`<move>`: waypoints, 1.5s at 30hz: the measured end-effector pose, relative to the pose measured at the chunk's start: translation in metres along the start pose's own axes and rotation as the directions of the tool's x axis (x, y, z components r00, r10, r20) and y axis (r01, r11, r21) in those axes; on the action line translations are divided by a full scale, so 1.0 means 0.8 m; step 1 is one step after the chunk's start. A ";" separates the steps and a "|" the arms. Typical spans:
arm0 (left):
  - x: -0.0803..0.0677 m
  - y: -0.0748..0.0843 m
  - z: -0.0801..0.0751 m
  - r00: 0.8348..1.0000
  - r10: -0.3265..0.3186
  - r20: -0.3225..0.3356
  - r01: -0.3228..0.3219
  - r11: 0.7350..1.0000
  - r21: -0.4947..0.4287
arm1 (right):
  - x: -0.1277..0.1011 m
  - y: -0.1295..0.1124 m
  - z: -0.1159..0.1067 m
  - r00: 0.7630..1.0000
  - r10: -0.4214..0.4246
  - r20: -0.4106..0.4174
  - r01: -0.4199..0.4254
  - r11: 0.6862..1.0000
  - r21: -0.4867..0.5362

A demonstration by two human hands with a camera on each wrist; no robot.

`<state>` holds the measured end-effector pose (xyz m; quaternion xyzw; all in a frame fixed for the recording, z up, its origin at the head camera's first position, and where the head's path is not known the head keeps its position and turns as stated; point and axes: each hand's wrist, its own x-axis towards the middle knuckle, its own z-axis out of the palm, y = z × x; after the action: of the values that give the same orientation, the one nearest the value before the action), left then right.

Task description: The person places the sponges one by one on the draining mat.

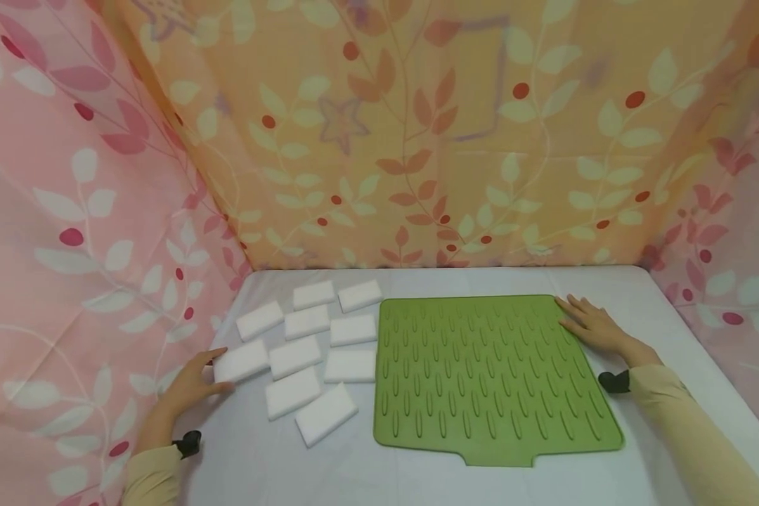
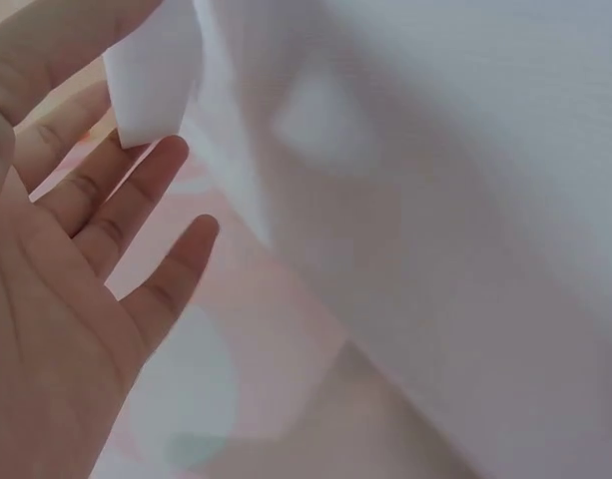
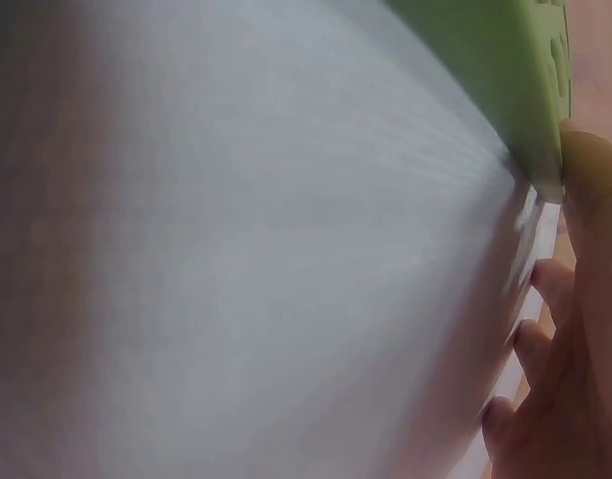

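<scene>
On the table's left end my left hand (image 1: pixel 190 384) holds the outermost white sponge (image 1: pixel 241 361) by its left end, thumb on the near side and fingertips on the far side. In the left wrist view the sponge (image 2: pixel 154 75) sits between thumb and fingers, while the little finger (image 2: pixel 176 264) is spread away. A green ridged drying mat (image 1: pixel 490 376) lies flat right of centre, its tab towards me. At its far right corner rests my right hand (image 1: pixel 597 329), fingers extended. In the right wrist view the thumb touches the mat's edge (image 3: pixel 545 150) and the other fingertips are on the table.
Several more white sponges (image 1: pixel 293 392) lie in a loose group left of the mat, some close to its left edge. The white tabletop (image 1: pixel 278 471) is bounded by patterned cloth (image 1: pixel 417 140) at the back and both sides.
</scene>
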<state>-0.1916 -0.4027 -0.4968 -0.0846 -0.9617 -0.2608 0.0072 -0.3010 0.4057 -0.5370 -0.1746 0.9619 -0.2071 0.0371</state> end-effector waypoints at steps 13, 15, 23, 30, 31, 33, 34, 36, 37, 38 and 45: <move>0.003 0.005 -0.017 1.000 -0.011 0.007 0.011 1.000 0.015 | 0.000 -0.002 -0.001 1.000 0.004 0.010 -0.004 1.000 0.000; 0.004 0.010 -0.020 1.000 0.000 0.005 0.000 1.000 0.008 | 0.000 -0.001 -0.001 1.000 0.011 0.015 -0.011 1.000 0.001; 0.016 0.027 -0.024 0.999 0.048 0.000 -0.047 0.999 -0.011 | -0.001 -0.001 -0.004 1.000 0.013 0.021 -0.013 1.000 0.018; 0.038 0.043 -0.015 0.996 0.087 0.022 -0.087 0.996 -0.005 | -0.001 -0.001 0.000 1.000 0.013 0.012 -0.013 1.000 0.018; 0.043 0.047 -0.013 0.995 0.091 0.028 -0.090 0.996 -0.009 | -0.001 -0.001 -0.001 1.000 0.015 0.012 -0.015 1.000 0.017; 0.052 0.054 -0.009 0.994 0.099 0.036 -0.099 0.995 -0.020 | -0.002 -0.002 -0.001 1.000 0.014 0.010 -0.015 1.000 0.018; 0.057 0.058 -0.007 0.994 0.102 0.044 -0.101 0.995 -0.025 | -0.002 -0.003 -0.001 1.000 0.012 0.010 -0.012 1.000 0.013; 0.067 0.065 -0.004 0.992 0.113 0.051 -0.112 0.993 -0.032 | -0.002 -0.003 0.000 1.000 0.008 0.009 -0.009 1.000 0.008; 0.072 0.069 -0.003 0.991 0.120 0.054 -0.119 0.992 -0.035 | -0.002 -0.004 0.001 1.000 0.007 0.008 -0.007 1.000 0.007; 0.077 0.074 -0.002 0.990 0.128 0.057 -0.126 0.991 -0.040 | -0.002 -0.003 0.001 1.000 0.006 0.006 -0.006 1.000 0.004; 0.104 0.111 0.005 0.978 0.194 0.080 -0.188 0.979 -0.073 | 0.001 -0.003 0.000 1.000 0.021 0.010 -0.021 1.000 -0.012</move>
<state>-0.2586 -0.3121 -0.4513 -0.1881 -0.9396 -0.2858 -0.0124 -0.3006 0.4033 -0.5363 -0.1657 0.9648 -0.1999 0.0432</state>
